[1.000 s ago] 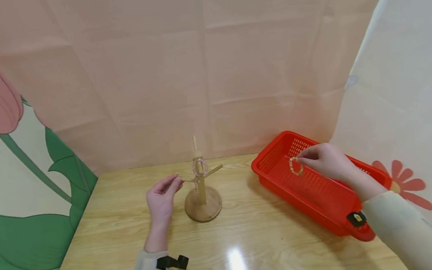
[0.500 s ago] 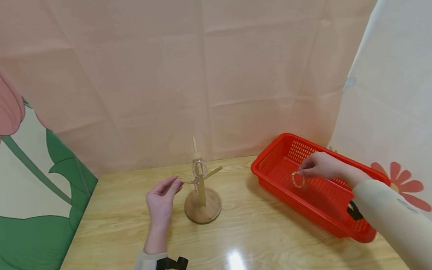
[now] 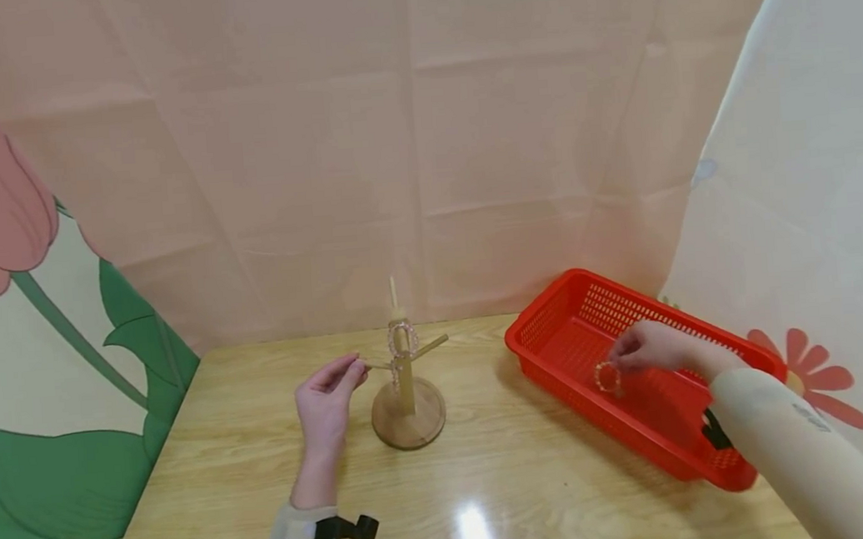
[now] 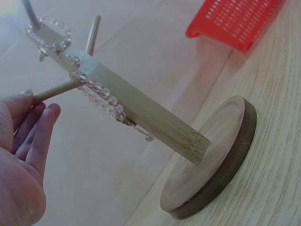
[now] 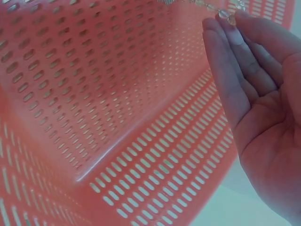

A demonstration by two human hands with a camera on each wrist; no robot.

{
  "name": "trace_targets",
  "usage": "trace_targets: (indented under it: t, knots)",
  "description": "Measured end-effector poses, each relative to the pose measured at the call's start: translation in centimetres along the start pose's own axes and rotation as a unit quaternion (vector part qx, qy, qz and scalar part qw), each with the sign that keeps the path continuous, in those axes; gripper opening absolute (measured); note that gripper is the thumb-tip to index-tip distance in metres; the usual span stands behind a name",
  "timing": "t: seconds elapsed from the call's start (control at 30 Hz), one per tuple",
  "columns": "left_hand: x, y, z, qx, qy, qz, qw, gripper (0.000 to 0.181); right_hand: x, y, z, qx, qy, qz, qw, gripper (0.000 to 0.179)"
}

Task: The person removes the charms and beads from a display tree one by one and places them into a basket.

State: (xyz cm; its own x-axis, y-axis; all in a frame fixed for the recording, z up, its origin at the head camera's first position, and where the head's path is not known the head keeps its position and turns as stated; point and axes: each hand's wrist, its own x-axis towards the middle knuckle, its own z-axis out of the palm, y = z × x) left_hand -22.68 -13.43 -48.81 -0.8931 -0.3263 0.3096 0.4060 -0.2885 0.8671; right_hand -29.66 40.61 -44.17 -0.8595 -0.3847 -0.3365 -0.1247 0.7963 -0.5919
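My left hand (image 3: 326,398) pinches the end of a thin wooden peg (image 4: 56,90) on a bracelet stand (image 3: 406,388). One bracelet of clear pinkish beads (image 4: 99,89) hangs on that peg, and a similar beaded bracelet (image 3: 402,338) hangs higher on the post. Over at the red basket (image 3: 599,408), my right hand (image 3: 651,346) holds a yellowish beaded bracelet (image 3: 608,376) between thumb and fingertips. The hand is inside the basket's outline in the head view. Only part of the held beads (image 5: 225,15) shows at the top of the right wrist view.
The stand's round wooden base (image 4: 211,160) rests on the light wood table (image 3: 490,466), left of the basket. A bare peg (image 3: 431,345) points toward the right. Behind rises a pink cloth backdrop (image 3: 320,185), with a pale cloth (image 3: 817,192) on the right.
My right hand has moved down and slightly right, lowering the yellowish bracelet deeper into the red basket. The left hand stays on the peg.
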Motion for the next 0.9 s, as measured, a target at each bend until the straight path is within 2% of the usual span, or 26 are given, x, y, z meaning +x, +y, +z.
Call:
trace_targets:
  t: [0.1, 0.27, 0.9]
  knots:
    - [0.0, 0.0, 0.0, 0.000, 0.000, 0.001, 1.0000, 0.022, 0.1, 0.3, 0.3, -0.006, 0.007, 0.024, 0.9997, 0.023]
    - [0.0, 0.0, 0.0, 0.001, 0.000, -0.002, 1.0000, 0.022, 0.1, 0.7, 0.5, -0.015, 0.021, 0.034, 0.9991, 0.020]
    - [0.1, 0.1, 0.1, -0.003, -0.002, 0.002, 1.0000, 0.023, 0.6, 1.4, 0.6, -0.037, 0.040, 0.028, 0.9981, 0.021]
